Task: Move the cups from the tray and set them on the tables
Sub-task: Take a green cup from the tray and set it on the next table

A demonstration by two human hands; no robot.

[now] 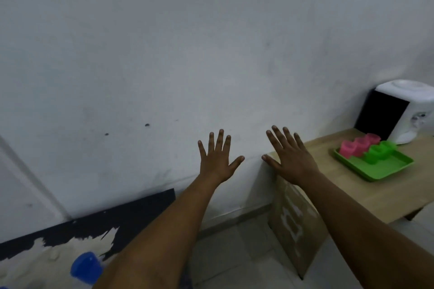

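A green tray (389,168) lies on a light wooden table (366,192) at the right. On its far end stand pink cups (352,148) and green cups (381,151), close together. My left hand (217,158) is stretched out in front of the white wall, fingers spread, holding nothing. My right hand (290,156) is also spread and empty, over the table's left corner, well left of the tray.
A white and black water dispenser (399,112) stands on the table behind the tray. A cardboard panel (296,230) leans against the table's left side. A blue cap (85,267) shows at the lower left, beside a black strip (94,225) along the wall base.
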